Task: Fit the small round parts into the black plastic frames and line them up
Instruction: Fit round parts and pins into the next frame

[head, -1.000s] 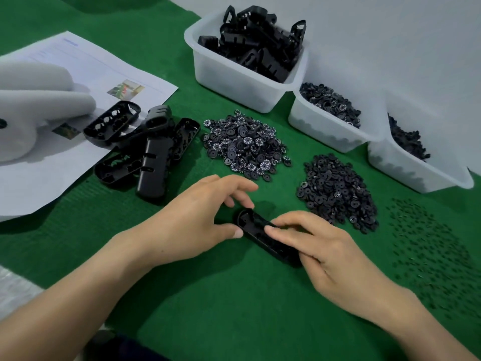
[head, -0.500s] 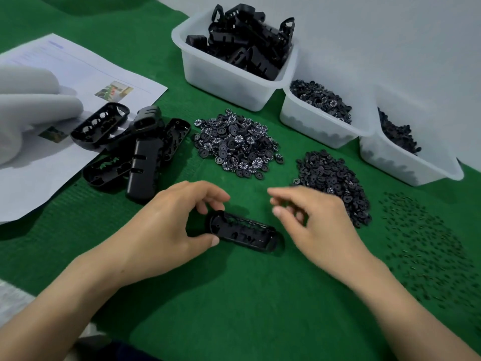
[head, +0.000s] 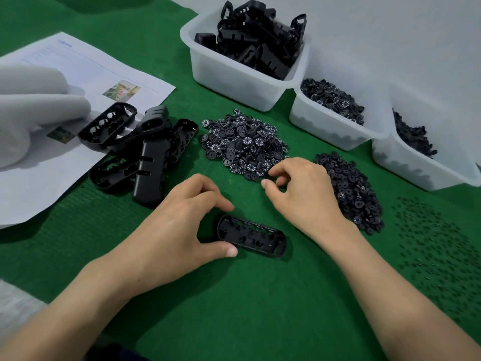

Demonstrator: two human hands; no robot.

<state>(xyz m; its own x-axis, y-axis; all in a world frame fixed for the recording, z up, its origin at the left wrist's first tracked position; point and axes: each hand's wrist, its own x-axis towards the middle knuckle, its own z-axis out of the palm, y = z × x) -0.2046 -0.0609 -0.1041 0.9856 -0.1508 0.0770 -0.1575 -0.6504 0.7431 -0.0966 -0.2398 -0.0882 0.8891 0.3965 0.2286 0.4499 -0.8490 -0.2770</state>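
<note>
Left hand [head: 179,230] grips the left end of a black frame [head: 251,237], open side up on the green counter [head: 260,295]. Right hand [head: 304,194] at near edge of the numbered-disc pile [head: 242,142], fingers curled; pinch unclear.

We cannot tell whether the right hand [head: 302,194] pinches anything; the left hand [head: 177,225] hides a corner of the black frame [head: 252,233]; the rightmost tub [head: 416,173] is cropped.
</note>
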